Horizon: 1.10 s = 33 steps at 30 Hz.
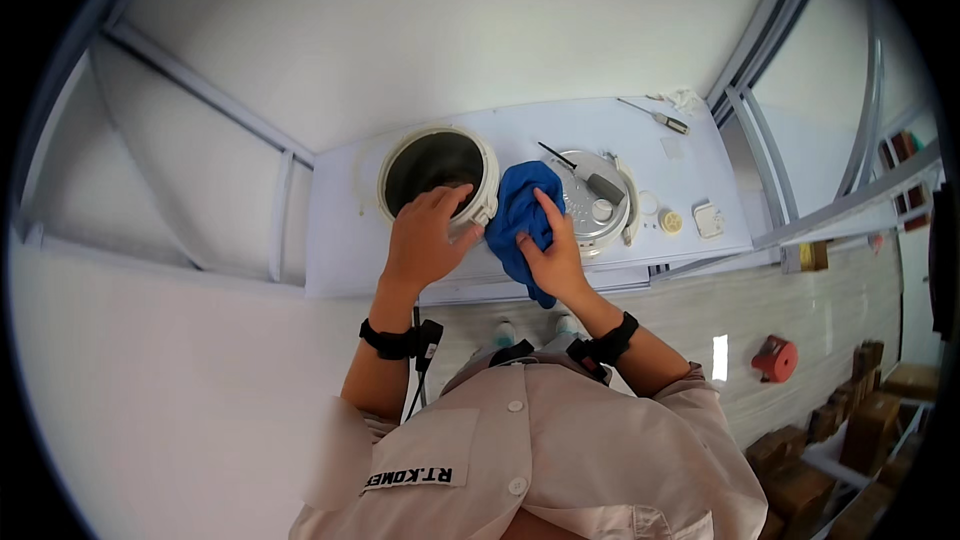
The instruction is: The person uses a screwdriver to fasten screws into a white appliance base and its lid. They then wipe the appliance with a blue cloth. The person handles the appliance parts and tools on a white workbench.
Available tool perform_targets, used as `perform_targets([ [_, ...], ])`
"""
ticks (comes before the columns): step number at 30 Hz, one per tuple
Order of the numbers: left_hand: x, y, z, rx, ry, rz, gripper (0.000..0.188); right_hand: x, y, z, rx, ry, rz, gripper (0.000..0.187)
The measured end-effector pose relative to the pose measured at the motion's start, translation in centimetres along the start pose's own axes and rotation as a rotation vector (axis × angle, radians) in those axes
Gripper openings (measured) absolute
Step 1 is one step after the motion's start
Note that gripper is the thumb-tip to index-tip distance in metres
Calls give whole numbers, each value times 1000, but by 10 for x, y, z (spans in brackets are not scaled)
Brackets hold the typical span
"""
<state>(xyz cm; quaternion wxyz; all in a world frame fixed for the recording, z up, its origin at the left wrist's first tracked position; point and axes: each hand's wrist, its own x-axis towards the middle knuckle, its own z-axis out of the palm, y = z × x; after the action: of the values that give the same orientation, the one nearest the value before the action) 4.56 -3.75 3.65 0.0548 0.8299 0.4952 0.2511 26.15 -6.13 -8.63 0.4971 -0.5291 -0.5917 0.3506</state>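
A round cooker body (488,162) with a cream rim and a dark hollow inside stands on the white table. My left hand (425,238) lies over its near rim, fingers stretched toward the opening and thumb apart; it holds nothing I can see. Just right of the cooker, my right hand (556,252) grips a crumpled blue cloth (522,210), thumb and fingers pressed into its folds. The cloth hangs down past the table's near edge. Partly behind it lies a round, shiny metal plate (590,225) with a grey-handled tool (604,188) with a dark shaft resting across it.
A screwdriver (668,122) and a crumpled white tissue (684,100) lie at the table's far right corner. Near the right edge sit a small yellowish round part (671,222) and a white square part (708,220). A red roll (776,358) and brown boxes (870,430) are on the floor.
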Motion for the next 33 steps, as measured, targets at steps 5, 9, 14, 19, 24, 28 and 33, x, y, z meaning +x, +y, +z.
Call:
perform_targets([
  [5,13,-21,13,-124,-283,-13,77,0,12,30,124,106,4,77],
  [9,22,-21,8,-9,-520,-44,92,2,14,42,152,138,-41,78],
  [14,29,-24,6,46,-646,-60,103,1,5,52,152,131,5,74],
  [19,27,-35,8,-69,-606,63,107,-16,16,65,212,73,50,62],
  [24,23,-36,11,-67,-593,68,107,-18,13,69,253,79,52,61],
  [28,29,-34,6,-42,-628,11,107,-1,16,72,232,147,26,63],
  [33,25,-40,9,-49,-563,76,106,17,14,54,94,173,51,64],
])
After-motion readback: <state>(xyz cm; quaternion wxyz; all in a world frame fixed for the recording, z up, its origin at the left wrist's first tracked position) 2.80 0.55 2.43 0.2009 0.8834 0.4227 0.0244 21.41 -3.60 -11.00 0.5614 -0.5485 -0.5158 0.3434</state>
